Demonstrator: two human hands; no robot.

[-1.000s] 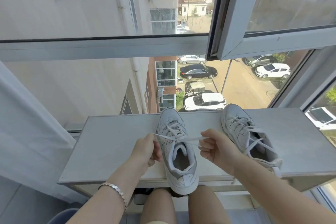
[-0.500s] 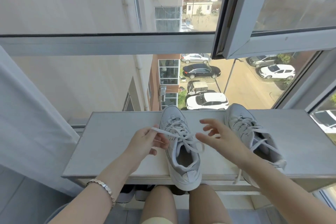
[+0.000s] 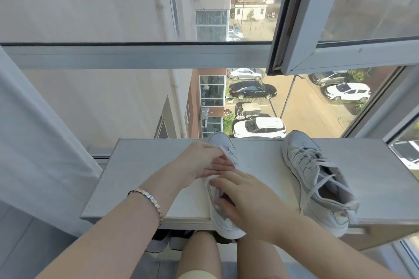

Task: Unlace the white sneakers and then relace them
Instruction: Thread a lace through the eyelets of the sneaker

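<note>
- Curtain [image 3: 34, 142] hangs far left, clear of the work.
- Counter [image 3: 147, 176] is a pale ledge under the window; both sneakers sit on it, toes pointing to the glass.
- Left hand [image 3: 204, 163] lies over the forefoot and lace area of the near sneaker [image 3: 223, 219], fingers together and mostly flat. Looks like it pins the shoe down or works the lower laces; I cannot tell whether it pinches a lace. Bracelet [image 3: 148, 199] on that wrist.
- Near sneaker sits mid-counter, heel overhanging the front edge above the knees. Probably pulled close for reach. Its laces are hidden by the hands.
- Right hand [image 3: 240, 201] covers the collar and tongue end, fingers curled into the opening. Likely steadying the shoe or spreading the tongue; grip on a lace not visible.
- Second sneaker [image 3: 317, 179] is well apart to the right, angled, untouched. Laces are threaded but slack, loose ends trailing to the heel.
- Open window sash [image 3: 317, 18] upper right, street and parked cars far below. A shoe knocked off the far edge could hit the glass, so work stays at the near edge.
</note>
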